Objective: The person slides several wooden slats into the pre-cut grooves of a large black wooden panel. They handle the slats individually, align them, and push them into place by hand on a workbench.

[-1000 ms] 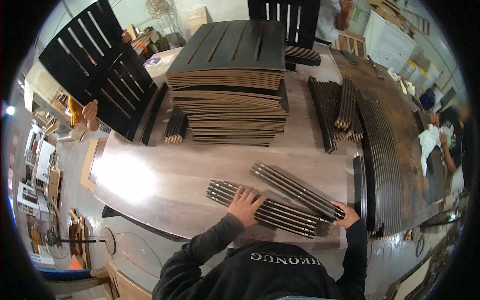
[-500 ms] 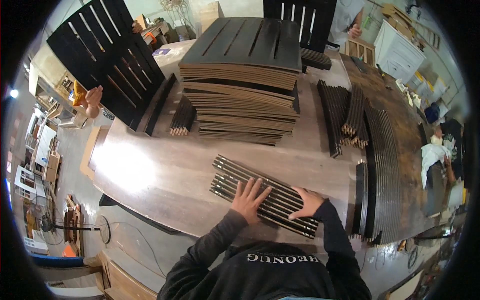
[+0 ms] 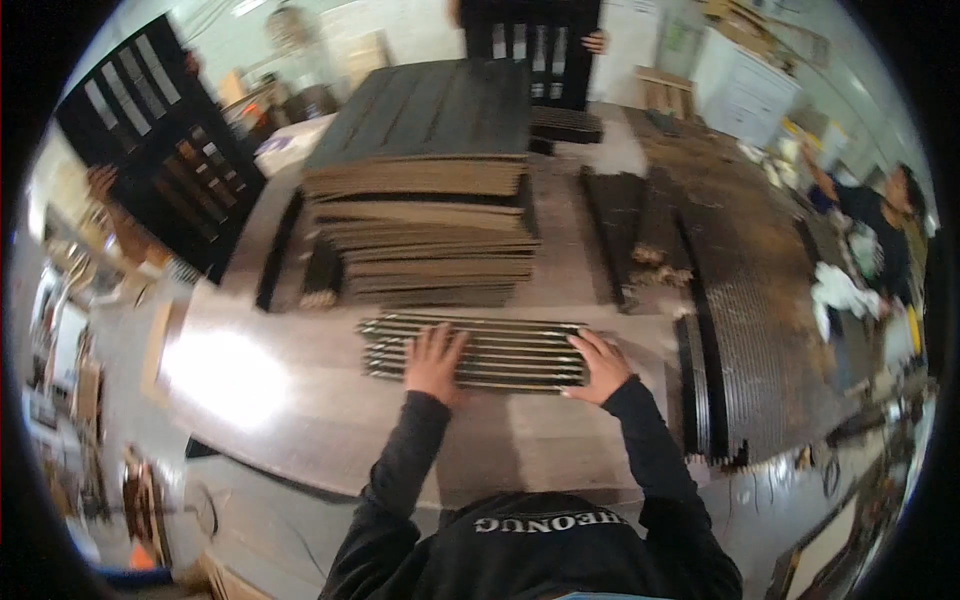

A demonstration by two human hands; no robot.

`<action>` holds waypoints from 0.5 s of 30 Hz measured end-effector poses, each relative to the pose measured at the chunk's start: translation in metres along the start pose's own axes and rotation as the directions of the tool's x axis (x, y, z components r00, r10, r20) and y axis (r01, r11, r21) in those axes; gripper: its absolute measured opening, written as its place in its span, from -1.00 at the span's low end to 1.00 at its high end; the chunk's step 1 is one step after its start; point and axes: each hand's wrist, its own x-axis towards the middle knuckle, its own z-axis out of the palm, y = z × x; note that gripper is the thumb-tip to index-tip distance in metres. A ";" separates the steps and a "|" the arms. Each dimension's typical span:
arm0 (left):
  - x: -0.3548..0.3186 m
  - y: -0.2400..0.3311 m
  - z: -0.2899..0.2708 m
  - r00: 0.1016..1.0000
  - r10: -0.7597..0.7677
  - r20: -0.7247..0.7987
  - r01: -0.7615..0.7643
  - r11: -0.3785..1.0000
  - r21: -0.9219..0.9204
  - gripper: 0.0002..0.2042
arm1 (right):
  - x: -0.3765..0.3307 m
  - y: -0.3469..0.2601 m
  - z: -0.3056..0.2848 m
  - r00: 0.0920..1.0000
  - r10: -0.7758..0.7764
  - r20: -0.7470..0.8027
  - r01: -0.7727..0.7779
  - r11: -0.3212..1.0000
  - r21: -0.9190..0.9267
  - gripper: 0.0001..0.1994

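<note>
Though slender, straight, pale-lined dark strips (image 3: 515,362)

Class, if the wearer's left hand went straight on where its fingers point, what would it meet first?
Past the dark slats under it, the left hand would probably meet the near side of the tall panel stack; the depth between them is hard to judge.

Head-worn, left fisheye of a side-by-side pair, upright, pitched down and forward, wearer's torso (image 3: 540,560) at bottom edge, forearms (image 3: 412,445) entering from below, left hand (image 3: 433,368) and right hand (image 3: 606,372) close, worktable (image 3: 320,430) spanning mid-frame, back wall (image 3: 425,35) far off at top, straight edges bowing toward rim.
</note>
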 end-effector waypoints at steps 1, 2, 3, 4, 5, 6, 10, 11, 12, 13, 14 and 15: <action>0.001 -0.003 0.003 0.998 -0.010 -0.065 0.007 0.999 -0.048 -0.02 | -0.004 0.009 0.000 0.995 -0.015 -0.095 0.020 0.998 0.054 -0.12; 0.003 -0.007 0.008 0.996 -0.031 -0.081 0.026 0.998 -0.060 -0.02 | -0.004 0.012 -0.007 0.992 0.025 -0.122 -0.019 0.999 0.049 -0.16; 0.006 -0.003 0.006 0.994 -0.100 -0.033 0.101 0.994 0.036 -0.01 | -0.007 0.022 -0.008 0.976 0.060 -0.210 -0.043 0.995 0.085 -0.19; 0.004 -0.003 0.003 0.992 -0.103 -0.079 0.103 0.995 -0.005 0.00 | -0.008 0.030 -0.013 0.953 0.112 -0.283 -0.078 0.989 0.129 -0.22; 0.002 -0.001 0.005 0.988 -0.132 -0.079 0.131 0.991 -0.020 0.02 | -0.009 0.035 -0.019 0.919 0.142 -0.367 -0.083 0.981 0.174 -0.23; -0.003 -0.007 0.011 0.989 -0.136 -0.061 0.139 0.989 0.047 0.03 | -0.008 0.046 -0.010 0.885 0.222 -0.409 -0.153 0.969 0.194 -0.24; -0.009 -0.007 0.012 0.993 -0.117 -0.014 0.117 0.993 0.029 0.04 | -0.001 0.078 0.013 0.741 0.536 -0.405 -0.375 0.831 0.412 -0.20; -0.009 -0.006 0.015 0.993 -0.112 -0.040 0.113 0.993 0.022 0.05 | 0.005 0.083 0.014 0.718 0.566 -0.404 -0.396 0.810 0.432 -0.21; -0.006 -0.003 0.016 0.992 -0.112 -0.051 0.113 0.994 0.006 0.05 | 0.012 0.089 0.015 0.694 0.597 -0.403 -0.415 0.789 0.453 -0.21; -0.002 0.000 0.015 0.992 -0.110 -0.067 0.110 0.994 -0.011 0.05 | 0.021 0.094 0.017 0.655 0.629 -0.419 -0.419 0.764 0.491 -0.21; 0.003 0.003 0.015 0.991 -0.104 -0.081 0.104 0.995 -0.013 0.04 | 0.029 0.098 0.021 0.616 0.659 -0.432 -0.420 0.738 0.528 -0.21; 0.002 0.003 0.016 0.990 -0.110 -0.091 0.111 0.994 0.004 0.04 | 0.036 0.095 0.025 0.587 0.688 -0.428 -0.421 0.710 0.565 -0.21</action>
